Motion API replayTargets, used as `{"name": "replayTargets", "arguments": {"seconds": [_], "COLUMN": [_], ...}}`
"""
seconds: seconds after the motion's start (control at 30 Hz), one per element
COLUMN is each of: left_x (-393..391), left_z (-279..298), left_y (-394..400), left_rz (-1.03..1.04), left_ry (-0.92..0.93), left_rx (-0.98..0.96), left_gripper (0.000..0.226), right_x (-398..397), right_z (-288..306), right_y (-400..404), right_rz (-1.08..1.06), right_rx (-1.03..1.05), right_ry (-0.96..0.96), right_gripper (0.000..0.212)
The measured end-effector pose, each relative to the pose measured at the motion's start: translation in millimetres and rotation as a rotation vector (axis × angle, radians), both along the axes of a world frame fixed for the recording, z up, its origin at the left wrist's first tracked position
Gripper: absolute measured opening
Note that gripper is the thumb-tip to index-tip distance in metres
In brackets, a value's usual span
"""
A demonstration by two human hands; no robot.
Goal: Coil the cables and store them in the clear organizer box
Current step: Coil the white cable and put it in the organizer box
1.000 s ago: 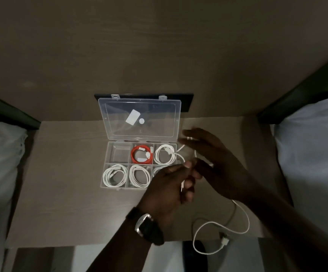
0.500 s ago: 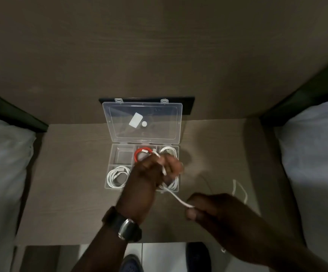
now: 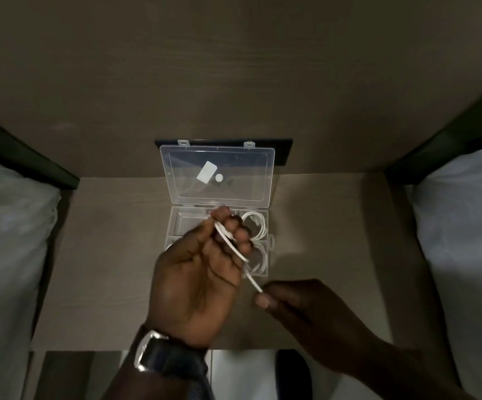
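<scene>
The clear organizer box (image 3: 176, 226) stands open on the brown table, its lid (image 3: 218, 176) tilted up against the wall. A coiled white cable (image 3: 255, 226) lies in its back right compartment; another coil (image 3: 260, 259) shows in the front right one. My left hand (image 3: 196, 278) hovers over the box and hides most compartments. It grips one end of a white cable (image 3: 234, 246) between its fingers. That cable runs down to my right hand (image 3: 297, 304), which pinches it near the front right of the box. The rest of the cable is hidden.
White bedding lies at the left (image 3: 8, 255) and at the right (image 3: 464, 241) of the narrow table (image 3: 104, 255). A wood-grain wall panel (image 3: 234, 82) rises behind the box. A dark shoe (image 3: 294, 373) shows on the floor below the table's front edge.
My left hand has turned palm-up and lifted the cable end above the box. My right hand slid closer along the cable, and the loose loop at the right has gone from view.
</scene>
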State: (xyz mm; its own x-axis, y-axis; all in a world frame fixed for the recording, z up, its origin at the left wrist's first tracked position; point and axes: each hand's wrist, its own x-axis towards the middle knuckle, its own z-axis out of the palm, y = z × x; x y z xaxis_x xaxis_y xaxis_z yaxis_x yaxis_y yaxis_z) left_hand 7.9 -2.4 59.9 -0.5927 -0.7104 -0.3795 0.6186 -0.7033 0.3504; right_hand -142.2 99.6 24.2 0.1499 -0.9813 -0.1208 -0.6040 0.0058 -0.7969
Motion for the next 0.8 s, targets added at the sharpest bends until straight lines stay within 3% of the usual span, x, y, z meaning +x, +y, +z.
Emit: {"name": "replayTargets", "arguments": {"seconds": [0.07,0.17,0.27,0.4,0.5,0.57,0.67,0.8], "left_x": [10,9,3,6,10,18,30,29], "left_z": [-5,-14,-13,1,13,14,9,-10], "left_y": [-12,0,27,33,24,14,-1,2], "left_rz": [0.075,-0.089,-0.335,-0.467,-0.354,-0.179,0.030,0.073], "left_ry": [-0.300,-0.596,-0.549,-0.274,0.062,0.139,-0.011,-0.467], "left_rx": [-0.197,-0.373,-0.364,-0.136,0.076,0.084,-0.006,-0.322], "left_gripper": [0.025,0.019,0.028,0.028,0.025,0.026,0.030,0.023], "right_x": [4,-9,-23,-24,-7,15,39,37], "right_z": [11,40,52,38,20,5,2,27], "right_y": [9,2,-27,-58,-59,-41,-9,4], "right_rz": [0.100,0.043,-0.054,-0.168,-0.261,-0.196,-0.050,0.133], "right_rx": [-0.016,-0.135,-0.280,-0.299,-0.159,-0.032,0.002,0.031], "right_ry": [0.080,0.174,0.226,0.029,-0.141,-0.191,-0.154,-0.050], "right_gripper": [0.031,0.021,0.023,0.013,0.016,0.023,0.022,0.023]}}
